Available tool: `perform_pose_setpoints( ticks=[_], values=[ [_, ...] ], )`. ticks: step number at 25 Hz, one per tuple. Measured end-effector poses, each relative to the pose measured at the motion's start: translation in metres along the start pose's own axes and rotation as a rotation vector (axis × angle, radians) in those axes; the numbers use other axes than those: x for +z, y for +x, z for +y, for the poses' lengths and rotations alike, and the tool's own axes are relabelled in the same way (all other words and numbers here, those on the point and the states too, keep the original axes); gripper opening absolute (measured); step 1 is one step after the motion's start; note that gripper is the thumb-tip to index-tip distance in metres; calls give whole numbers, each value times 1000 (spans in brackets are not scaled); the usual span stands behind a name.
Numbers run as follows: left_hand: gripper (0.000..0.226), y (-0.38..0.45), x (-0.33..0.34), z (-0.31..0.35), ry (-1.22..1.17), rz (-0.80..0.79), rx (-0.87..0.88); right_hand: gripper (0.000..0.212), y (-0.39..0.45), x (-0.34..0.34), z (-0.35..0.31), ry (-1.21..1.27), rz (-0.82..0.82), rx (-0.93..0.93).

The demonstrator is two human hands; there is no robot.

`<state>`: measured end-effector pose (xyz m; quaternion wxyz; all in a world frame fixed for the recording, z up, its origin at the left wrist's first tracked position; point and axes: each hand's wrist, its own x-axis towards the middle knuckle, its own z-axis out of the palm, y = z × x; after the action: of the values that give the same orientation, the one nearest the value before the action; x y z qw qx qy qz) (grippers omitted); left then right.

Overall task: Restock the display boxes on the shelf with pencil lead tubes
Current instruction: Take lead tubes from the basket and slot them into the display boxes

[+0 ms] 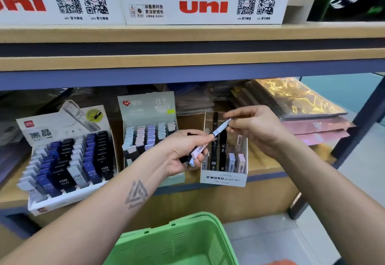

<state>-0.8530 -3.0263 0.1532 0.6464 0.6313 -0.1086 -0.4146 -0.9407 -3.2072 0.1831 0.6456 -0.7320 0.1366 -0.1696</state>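
The right hand [258,128] pinches the top end of one pale lead tube [222,127] with its fingertips. The tube slants in the air just over the MONO box [224,178]. The left hand [183,152] touches the tube's lower tip with its fingers and also grips a small bunch of tubes [194,155], pink, pale blue and black, in its curled fingers.

The MONO box is white and reads "MONO graph MG" on the front. Inside, black, pale purple and pink tubes stand upright, and some slots near the back look bare. Just left of it stands a grey-green box [145,106] marked "0.7", with rows of pastel tubes. Farther left, a white box [62,202] holds blue, black and grey tubes that read "HB 0.5".

All three boxes sit near the front edge of the lower shelf [268,174]. On the shelf above, white cartons [204,4] say "uni" in red, with square codes. A green basket [177,241] sits below the arms. Shiny gold and pink packs [302,102] lie stacked to the right.
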Motion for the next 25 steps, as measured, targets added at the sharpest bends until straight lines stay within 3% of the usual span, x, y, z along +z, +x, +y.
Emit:
perform_pose_setpoints(
  ticks=[6,12,14,16,18,21,25],
  values=[
    [13,15,11,1,77,96,138,13,2,-15,5,-130,-54,-64],
    [10,16,16,8,99,127,193,22,0,-9,6,-885,-150,-389],
    [11,14,16,11,76,92,189,22,1,-3,9,-1021,-118,-454],
    [9,12,12,15,59,69,189,25,2,-2,7,-912,-11,-397],
    [8,12,8,17,82,83,189,28,3,-7,4,-545,110,-200],
    [13,11,8,12,154,76,159,29,4,-10,6,-99,69,-21],
    [19,14,13,6,208,44,133,37,0,-2,5,-38,-15,-61]
  ],
)
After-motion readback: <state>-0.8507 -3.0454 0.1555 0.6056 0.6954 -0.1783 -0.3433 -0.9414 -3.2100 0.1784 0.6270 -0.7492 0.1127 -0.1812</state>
